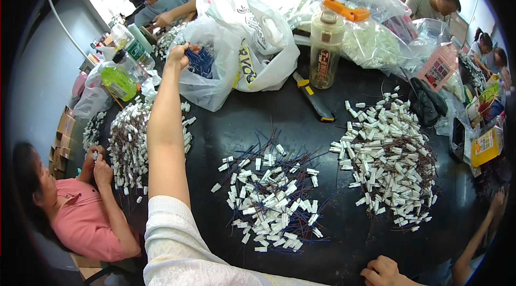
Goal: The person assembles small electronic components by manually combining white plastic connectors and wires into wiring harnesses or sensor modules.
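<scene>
My left arm stretches far across the table, and my left hand [179, 56] is at the mouth of a white plastic bag [209, 95]. Its fingers are closed at a bundle of dark blue wires [200, 63] inside the bag; the fingertips are partly hidden. My right hand [382, 272] rests at the near table edge with its fingers curled and nothing visible in them. Between my hands lies a loose pile of white connectors [271, 200] with blue and brown wires. A larger pile of white connectors [389, 159] with brown wires lies on the right.
A yellow-and-black utility knife [314, 99] lies beside a tall drink bottle [326, 52]. Bags of pale parts [371, 41] and an orange tool [346, 8] stand behind. Another connector heap [129, 143] is at left, near a co-worker in pink [88, 216]. Other people sit around the table.
</scene>
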### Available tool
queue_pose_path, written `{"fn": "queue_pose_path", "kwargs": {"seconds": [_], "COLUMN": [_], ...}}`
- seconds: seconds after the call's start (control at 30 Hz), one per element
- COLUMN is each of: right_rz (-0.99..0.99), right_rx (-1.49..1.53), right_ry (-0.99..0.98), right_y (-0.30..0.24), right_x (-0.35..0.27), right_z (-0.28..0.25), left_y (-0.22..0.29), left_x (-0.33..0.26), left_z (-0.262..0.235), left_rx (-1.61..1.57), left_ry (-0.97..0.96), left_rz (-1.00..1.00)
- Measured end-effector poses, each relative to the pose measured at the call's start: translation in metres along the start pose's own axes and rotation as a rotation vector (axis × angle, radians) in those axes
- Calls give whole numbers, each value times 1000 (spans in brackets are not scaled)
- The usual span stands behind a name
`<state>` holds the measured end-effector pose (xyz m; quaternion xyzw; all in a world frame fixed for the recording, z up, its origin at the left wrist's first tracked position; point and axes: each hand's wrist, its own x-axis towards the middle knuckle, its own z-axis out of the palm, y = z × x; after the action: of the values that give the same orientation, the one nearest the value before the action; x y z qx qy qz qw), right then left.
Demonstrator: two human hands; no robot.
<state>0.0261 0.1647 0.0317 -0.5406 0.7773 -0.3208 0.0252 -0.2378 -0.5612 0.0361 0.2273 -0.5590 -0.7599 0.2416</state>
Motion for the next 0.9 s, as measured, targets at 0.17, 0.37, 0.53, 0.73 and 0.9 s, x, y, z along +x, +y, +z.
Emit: {"fn": "queue_pose_path", "kwargs": {"seconds": [0.17,0.37,0.53,0.73,0.9], "right_rz": [-5,97,471,474,647], "right_rx": [16,162,717,1376,1525], "right_ry": [-22,127,423,301,524], "right_y": [-7,10,22,11,14], "right_x": [-7,-25,24,78,56], "right_z": [-5,13,10,-4,13], "left_y": [43,59,20,-38,-88], "left_x": [-26,-201,-375,-509,-538], "left_z": [-7,71,155,231,261], "left_rx": [-462,-414,-296,237,433], "left_ry": [38,-542,-807,-915,-974], "left_rz": [64,46,-172,-40,100]}}
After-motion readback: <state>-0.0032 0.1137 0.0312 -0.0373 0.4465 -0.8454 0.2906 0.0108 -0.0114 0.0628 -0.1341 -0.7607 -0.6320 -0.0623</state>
